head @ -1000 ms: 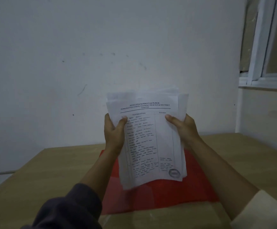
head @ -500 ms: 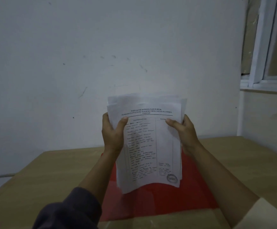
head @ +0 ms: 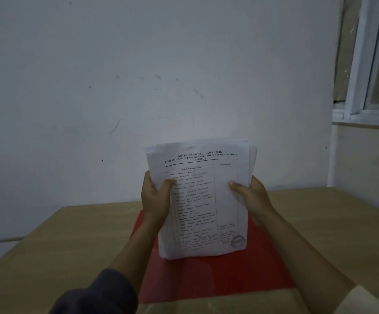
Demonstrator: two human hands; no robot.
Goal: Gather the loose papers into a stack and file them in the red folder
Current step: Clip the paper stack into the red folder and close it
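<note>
Probably a plain office or home room, dimly lit: scuffed white wall, wooden bench, white-framed window, printed paperwork.

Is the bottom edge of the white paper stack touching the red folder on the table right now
Cannot tell. In the head view, both hands hold the stack of white printed papers upright over the red folder; its bottom edge overlaps the folder, with neither contact nor gap plainly visible.

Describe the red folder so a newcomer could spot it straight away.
Start at the tan table against the white wall. The red folder lies flat on it, directly below the paper stack held upright in both hands. It is the only red thing there.
</note>
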